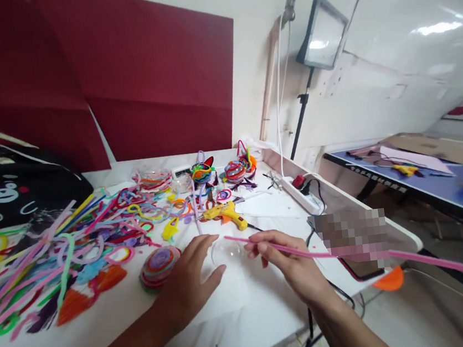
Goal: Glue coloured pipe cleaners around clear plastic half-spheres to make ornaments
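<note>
Clear plastic dome (231, 256) at near centre looks bare, wrapping apparently yet to start, left hand's (191, 278) fingers spread beside it, right hand (285, 259) pinching pink pipe cleaner (313, 254); coil-covered ball (160, 264) at left looks done.

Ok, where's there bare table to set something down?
Table: the near stretch between left forearm and right forearm, short of the clear dome; also left of the left forearm, below the pipe cleaner heap. Crowded: that heap, and the back, behind the glue gun.
</note>
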Tool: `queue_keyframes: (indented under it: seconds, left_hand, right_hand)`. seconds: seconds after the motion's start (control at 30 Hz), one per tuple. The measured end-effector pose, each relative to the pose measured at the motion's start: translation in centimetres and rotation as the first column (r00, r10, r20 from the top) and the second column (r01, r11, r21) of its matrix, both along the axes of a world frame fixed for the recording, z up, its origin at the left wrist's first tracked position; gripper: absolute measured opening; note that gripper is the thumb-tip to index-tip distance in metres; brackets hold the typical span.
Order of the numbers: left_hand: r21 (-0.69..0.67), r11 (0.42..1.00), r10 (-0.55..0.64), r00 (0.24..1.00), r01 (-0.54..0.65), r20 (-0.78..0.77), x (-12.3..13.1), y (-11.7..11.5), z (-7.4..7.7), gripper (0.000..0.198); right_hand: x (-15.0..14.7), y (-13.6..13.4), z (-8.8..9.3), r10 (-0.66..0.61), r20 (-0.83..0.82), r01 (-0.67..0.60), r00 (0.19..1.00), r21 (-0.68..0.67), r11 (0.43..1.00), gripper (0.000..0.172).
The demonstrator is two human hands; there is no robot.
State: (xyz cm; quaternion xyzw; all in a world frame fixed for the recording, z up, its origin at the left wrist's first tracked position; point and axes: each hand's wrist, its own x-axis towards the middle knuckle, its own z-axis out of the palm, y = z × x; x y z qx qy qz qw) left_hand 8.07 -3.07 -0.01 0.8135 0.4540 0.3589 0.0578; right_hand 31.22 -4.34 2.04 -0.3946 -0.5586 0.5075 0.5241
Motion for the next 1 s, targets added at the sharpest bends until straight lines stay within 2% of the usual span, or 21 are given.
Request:
queue_keyframes:
  seconds: [0.2, 0.37, 0.5, 0.6, 0.8, 1.0]
  left_hand:
    - [-0.114, 0.991, 0.061, 0.994, -0.072, -0.091, 0.7, 2.0, -3.2, 0.064]
    - [-0.124, 0.989, 0.068, 0.991, -0.082, -0.114, 0.7, 2.3, -5.0, 0.071]
    - [-0.084, 0.996, 0.024, 0.990, -0.036, -0.142, 0.8, 2.5, -5.2, 0.065]
    - [-0.035, 0.999, 0.021, 0.983, -0.028, -0.180, 0.8, 2.7, -5.2, 0.069]
    - [0.044, 0.998, 0.054, 0.980, -0.047, -0.189, 0.7, 2.6, -5.2, 0.082]
    - [0.062, 0.994, 0.100, 0.988, -0.094, -0.116, 0.2, 1.4, -4.3, 0.075]
  right_hand:
    - [-0.7, 2.2, 0.1, -0.016, -0.057, 0.015, 0.998, -0.024, 1.000, 0.022]
    - [-0.9, 3.2, -0.2, -0.005, -0.014, 0.004, 1.000, -0.059, 0.998, 0.021]
    - [-1.9, 3.7, -0.3, 0.055, 0.027, -0.052, 0.998, -0.084, 0.995, 0.021]
    - [-2.6, 4.3, -0.6, 0.055, 0.034, -0.051, 0.998, -0.094, 0.994, 0.022]
    - [-3.2, 4.9, -2.2, -0.013, -0.121, -0.005, 0.993, -0.149, 0.989, 0.028]
    - [-2.7, 4.3, -1.9, -0.028, -0.170, 0.001, 0.985, -0.155, 0.988, 0.030]
